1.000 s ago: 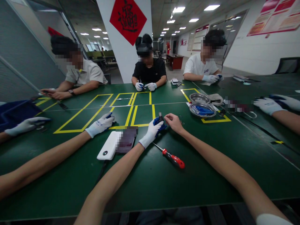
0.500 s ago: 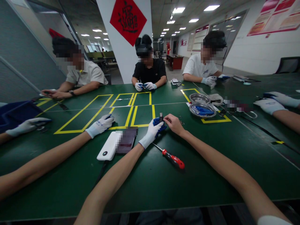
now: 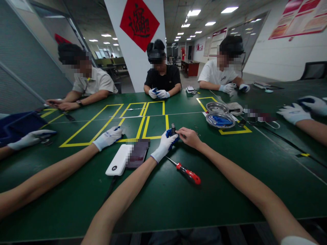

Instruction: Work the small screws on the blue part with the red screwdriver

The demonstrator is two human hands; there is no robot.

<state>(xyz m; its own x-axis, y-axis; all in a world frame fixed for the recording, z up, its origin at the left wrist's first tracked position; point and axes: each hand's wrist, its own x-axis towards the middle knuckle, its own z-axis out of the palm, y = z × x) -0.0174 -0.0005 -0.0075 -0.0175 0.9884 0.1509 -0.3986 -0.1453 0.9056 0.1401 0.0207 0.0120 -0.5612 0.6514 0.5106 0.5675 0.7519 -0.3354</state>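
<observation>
My left hand (image 3: 163,145), in a white glove with blue palm, is closed around a small dark cylindrical part with a metal tip (image 3: 173,128), which points upward. Bare, my right hand (image 3: 190,137) has its thumb and fingers pinched together right beside that part; whatever lies between the fingertips is too small to make out. A screwdriver (image 3: 189,174) with a red and black handle rests on the green table (image 3: 163,204), its shaft pointing toward my left wrist. Several tiny metal pieces (image 3: 197,133) lie just beyond my right hand.
A white power bank (image 3: 119,160) and a dark phone (image 3: 138,153) lie left of my left forearm. Metal bowls (image 3: 220,120) stand at the right. Co-workers' gloved hands rest at the left (image 3: 108,137) and right (image 3: 296,113). A blue bin (image 3: 21,124) sits far left.
The dark part has shifted slightly left and stands a little more upright in my left hand. My right hand has followed it slightly left, still pinched.
</observation>
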